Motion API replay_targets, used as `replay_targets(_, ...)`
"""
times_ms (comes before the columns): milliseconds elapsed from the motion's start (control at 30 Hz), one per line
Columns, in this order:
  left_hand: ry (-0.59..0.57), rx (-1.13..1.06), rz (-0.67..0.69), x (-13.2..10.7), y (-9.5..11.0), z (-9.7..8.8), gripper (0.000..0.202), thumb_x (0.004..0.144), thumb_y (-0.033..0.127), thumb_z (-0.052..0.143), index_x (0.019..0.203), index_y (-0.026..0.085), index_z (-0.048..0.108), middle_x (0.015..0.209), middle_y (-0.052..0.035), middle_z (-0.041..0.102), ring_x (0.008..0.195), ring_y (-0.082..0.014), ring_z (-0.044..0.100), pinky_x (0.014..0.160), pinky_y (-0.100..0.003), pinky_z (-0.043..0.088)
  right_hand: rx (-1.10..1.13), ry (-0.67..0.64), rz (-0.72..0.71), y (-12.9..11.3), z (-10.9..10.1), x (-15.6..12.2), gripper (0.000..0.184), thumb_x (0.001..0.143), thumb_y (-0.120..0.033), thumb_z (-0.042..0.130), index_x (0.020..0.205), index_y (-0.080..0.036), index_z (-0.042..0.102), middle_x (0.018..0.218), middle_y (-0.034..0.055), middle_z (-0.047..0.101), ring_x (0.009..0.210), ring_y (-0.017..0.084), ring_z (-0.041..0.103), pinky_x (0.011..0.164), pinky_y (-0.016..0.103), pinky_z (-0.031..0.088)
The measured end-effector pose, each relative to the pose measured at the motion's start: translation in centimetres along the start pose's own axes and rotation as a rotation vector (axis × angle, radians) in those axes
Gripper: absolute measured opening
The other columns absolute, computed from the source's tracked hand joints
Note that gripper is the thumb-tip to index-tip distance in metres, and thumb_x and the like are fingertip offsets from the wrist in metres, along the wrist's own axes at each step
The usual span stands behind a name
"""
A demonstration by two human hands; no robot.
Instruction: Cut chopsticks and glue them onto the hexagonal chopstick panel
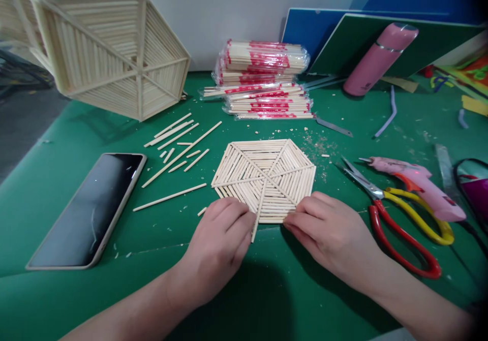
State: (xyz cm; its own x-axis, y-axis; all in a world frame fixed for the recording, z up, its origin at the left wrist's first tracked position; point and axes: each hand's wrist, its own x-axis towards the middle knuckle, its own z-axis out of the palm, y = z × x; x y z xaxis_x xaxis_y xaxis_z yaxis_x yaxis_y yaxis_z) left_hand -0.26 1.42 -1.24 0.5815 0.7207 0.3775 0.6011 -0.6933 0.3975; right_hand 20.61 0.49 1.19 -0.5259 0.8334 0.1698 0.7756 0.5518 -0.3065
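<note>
A flat hexagonal panel of wooden sticks (267, 176) lies on the green mat (152, 239) in front of me. One loose stick (260, 214) runs from the panel's middle down past its near edge. My left hand (223, 244) is closed, its fingertips pinching the near left edge of the panel beside that stick. My right hand (330, 234) is closed too, fingertips pressed on the near right edge of the panel.
Loose cut sticks (179, 145) and a phone (89, 209) lie to the left. A larger hexagonal stick structure (110, 51) stands at the back left. Wrapped chopstick bundles (265, 79), a pink bottle (377, 59), scissors (396, 219) and a pink glue gun (419, 183) are behind and right.
</note>
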Motion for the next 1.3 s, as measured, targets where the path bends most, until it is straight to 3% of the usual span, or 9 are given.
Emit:
replay_targets(433,-0.064,0.04,0.005,0.0,0.2,-0.3,0.017,0.082,0.013,0.044,0.091,0.014,0.058,0.087,-0.0068,0.057,0.086,-0.0186,0.048,0.075,-0.035,0.043,-0.019,-0.015,0.005,0.0,0.2,-0.1,0.02,0.083,-0.014,0.046,0.079,-0.019,0.065,0.066,0.0026,0.056,0.066,0.014,0.047,0.06,0.027,0.037)
replay_targets(600,-0.085,0.063,0.043,-0.3,0.2,-0.4,0.023,0.079,0.015,0.045,0.098,0.017,0.057,0.093,-0.0085,0.054,0.09,-0.0218,0.046,0.077,-0.041,0.042,0.014,-0.017,0.015,0.0,0.5,-0.3,0.02,0.083,-0.014,0.046,0.079,-0.02,0.065,0.068,0.0026,0.056,0.067,0.014,0.046,0.06,0.027,0.037)
replay_targets(867,-0.105,0.113,0.085,-0.5,0.2,-0.4,0.028,0.076,0.015,0.048,0.102,0.02,0.058,0.101,-0.0097,0.051,0.094,-0.0261,0.044,0.076,-0.045,0.041,0.168,0.101,0.158,1.1,0.1,-1.7,0.003,0.081,-0.019,0.054,0.083,-0.018,0.055,0.079,0.0031,0.055,0.074,0.015,0.051,0.064,0.027,0.042)
replay_targets(1033,-0.076,0.152,0.081,-0.2,0.3,-0.3,0.023,0.077,0.017,0.048,0.097,0.02,0.059,0.099,-0.009,0.054,0.092,-0.0255,0.047,0.076,-0.043,0.042,0.157,0.102,0.245,2.3,-0.2,-3.3,0.014,0.079,-0.022,0.056,0.092,-0.019,0.054,0.085,0.0046,0.055,0.079,0.016,0.052,0.068,0.029,0.043)
replay_targets(1300,-0.09,0.128,0.03,-0.3,0.5,-0.2,0.024,0.078,0.017,0.049,0.099,0.022,0.059,0.099,-0.0075,0.056,0.095,-0.0253,0.047,0.079,-0.042,0.041,0.213,0.078,0.243,2.6,0.1,-3.6,0.01,0.082,-0.02,0.051,0.081,-0.02,0.061,0.076,0.0028,0.056,0.069,0.014,0.051,0.063,0.029,0.04)
